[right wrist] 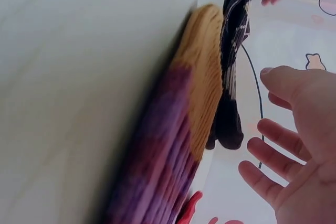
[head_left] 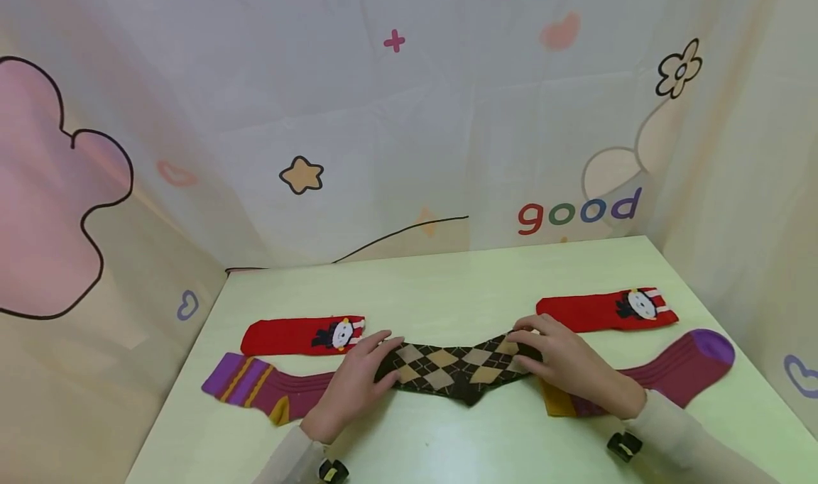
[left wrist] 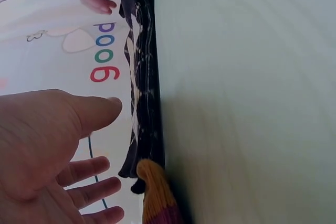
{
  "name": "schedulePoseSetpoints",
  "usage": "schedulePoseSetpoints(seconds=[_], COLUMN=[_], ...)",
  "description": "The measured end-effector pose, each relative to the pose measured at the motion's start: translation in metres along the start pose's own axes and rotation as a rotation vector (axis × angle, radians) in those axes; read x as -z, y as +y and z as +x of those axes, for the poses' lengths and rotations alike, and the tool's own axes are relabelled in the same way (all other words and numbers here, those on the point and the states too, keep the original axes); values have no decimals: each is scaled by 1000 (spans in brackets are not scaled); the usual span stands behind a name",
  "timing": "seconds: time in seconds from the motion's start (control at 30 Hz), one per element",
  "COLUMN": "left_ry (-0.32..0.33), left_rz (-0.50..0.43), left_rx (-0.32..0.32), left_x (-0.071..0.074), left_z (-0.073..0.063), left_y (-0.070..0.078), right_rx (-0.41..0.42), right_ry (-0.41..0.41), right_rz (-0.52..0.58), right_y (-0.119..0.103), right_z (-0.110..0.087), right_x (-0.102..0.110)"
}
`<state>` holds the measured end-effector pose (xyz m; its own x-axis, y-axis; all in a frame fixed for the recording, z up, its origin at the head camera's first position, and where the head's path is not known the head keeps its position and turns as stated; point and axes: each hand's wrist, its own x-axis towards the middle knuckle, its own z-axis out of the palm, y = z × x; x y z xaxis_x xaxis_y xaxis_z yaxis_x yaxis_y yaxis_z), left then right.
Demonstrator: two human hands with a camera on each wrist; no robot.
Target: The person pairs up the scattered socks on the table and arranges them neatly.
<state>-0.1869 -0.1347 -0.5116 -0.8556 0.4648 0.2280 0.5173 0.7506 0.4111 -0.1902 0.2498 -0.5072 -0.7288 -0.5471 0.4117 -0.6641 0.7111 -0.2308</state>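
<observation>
In the middle of the table lies a black, beige and grey argyle sock [head_left: 441, 370], stretched out sideways with its dark heel towards me. My left hand [head_left: 358, 381] is over its left end, fingers loosely spread. Over the other end is my right hand [head_left: 569, 360], its fingers bent a little. Both wrist views show a gap between the hand and the argyle sock [left wrist: 142, 72], and neither hand holds anything. A maroon striped sock [head_left: 300, 392] runs partly under my left hand, and its mate [head_left: 677, 370] is partly covered by my right forearm.
Behind the left hand lies a red sock [head_left: 287, 336] with a white cartoon face. A matching red sock [head_left: 581, 312] is at the back right. The pale green table [head_left: 422, 448] meets a printed cloth backdrop [head_left: 396, 129] behind and at both sides.
</observation>
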Motion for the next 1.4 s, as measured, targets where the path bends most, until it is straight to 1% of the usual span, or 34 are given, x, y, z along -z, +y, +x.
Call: schedulePoseSetpoints(seconds=[0.1,0.3,0.37,0.43,0.63,0.9,0.97,1.13,1.4], left_ry=[-5,45,55,54,15,-56,-67,-68,-81], left_rz=[-9,10,14,11,-11,20,23,30,60], left_rx=[-28,-130,-160,-177,-185,-135,-140,-173,-198], left_x=[-1,-5,-6,-8,-11,-16,-17,-19,-22], left_z=[0,0,1,2,3,1,1,2,3], left_y=[2,8,9,11,17,22,22,22,22], right_rx=[21,95,99,91,80,76,71,57,60], right_ry=[-3,-9,-29,-59,-141,-203,-221,-257,-262], right_rz=[20,54,65,70,69,31,21,10,0], right_y=[-2,-7,-9,-11,-16,-16,-17,-19,-21], right_z=[1,5,6,7,9,8,8,8,7], right_x=[-2,-7,-8,-8,-10,-12,-13,-15,-17])
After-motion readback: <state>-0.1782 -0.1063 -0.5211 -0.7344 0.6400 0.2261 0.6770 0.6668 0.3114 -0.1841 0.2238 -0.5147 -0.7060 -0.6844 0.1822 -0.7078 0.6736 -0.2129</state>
